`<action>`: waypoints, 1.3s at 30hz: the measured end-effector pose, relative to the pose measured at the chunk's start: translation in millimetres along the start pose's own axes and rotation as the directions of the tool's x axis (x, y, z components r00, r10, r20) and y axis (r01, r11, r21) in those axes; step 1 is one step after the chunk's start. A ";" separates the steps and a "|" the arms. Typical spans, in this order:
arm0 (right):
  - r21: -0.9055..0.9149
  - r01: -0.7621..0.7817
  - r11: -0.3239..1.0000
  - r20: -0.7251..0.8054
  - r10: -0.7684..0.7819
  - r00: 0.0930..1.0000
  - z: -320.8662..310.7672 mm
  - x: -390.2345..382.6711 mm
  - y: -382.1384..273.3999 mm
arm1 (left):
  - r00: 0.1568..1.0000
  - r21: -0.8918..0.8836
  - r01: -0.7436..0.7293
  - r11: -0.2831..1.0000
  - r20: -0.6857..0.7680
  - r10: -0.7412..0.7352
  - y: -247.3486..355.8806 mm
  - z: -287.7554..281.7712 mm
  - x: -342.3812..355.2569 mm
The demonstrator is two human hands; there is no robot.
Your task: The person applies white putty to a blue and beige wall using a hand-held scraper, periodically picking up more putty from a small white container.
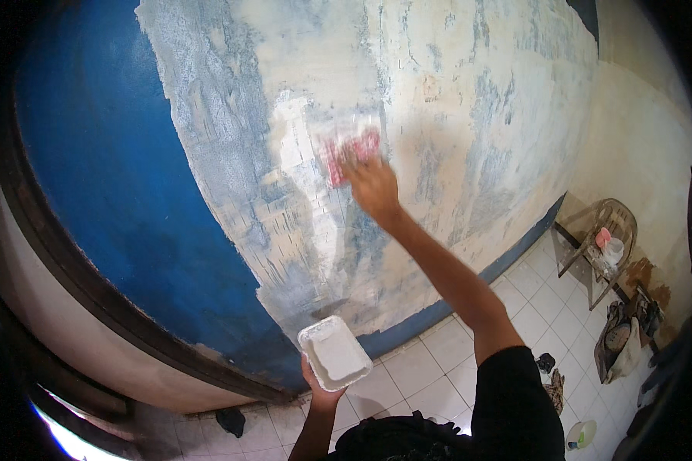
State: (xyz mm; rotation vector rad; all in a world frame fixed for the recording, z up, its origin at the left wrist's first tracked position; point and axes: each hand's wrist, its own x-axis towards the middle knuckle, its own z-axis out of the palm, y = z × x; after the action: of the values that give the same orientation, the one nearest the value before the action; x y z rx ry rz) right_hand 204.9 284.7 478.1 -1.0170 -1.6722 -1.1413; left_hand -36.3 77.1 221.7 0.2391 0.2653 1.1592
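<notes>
Two holds | my right hand [374, 189] closed round a blurred, flat pink-red spreader [351, 151] at the patchy wall [457, 146], long axis unclear | white tub [349, 379] below, slightly left of it | my left hand [324, 394] cupped round tub's near corner

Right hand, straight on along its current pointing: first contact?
Likely the patchy wall, met by the blurred pink spreader in the right hand before the fingers. Depth is unclear: the spreader may already be touching it.
</notes>
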 end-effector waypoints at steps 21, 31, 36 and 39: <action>0.015 0.002 1.000 -0.104 0.000 0.995 1.8 -54.9 41.9 | 0.998 0.052 -0.056 0.997 0.035 0.054 -8.6 6.8 -0.8; 0.077 0.014 0.997 -0.228 0.004 0.974 -61.7 40.2 41.2 | 0.998 0.024 -0.018 1.000 0.063 0.017 -23.5 24.7 4.6; 0.032 0.080 0.996 -0.237 -0.070 0.969 -17.7 52.3 50.8 | 0.999 0.008 -0.016 1.000 0.033 0.016 -34.8 25.5 10.9; 0.105 0.041 0.994 -0.070 -0.034 0.997 -0.5 -39.0 17.4 | 0.999 0.033 -0.044 0.998 0.014 0.043 -30.4 13.7 7.9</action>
State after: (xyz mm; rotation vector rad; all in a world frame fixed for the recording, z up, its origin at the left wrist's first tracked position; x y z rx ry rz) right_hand 233.3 282.5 446.2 -0.8745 -1.6854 -1.0874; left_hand -2.4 72.1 224.1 0.2832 0.2696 1.1967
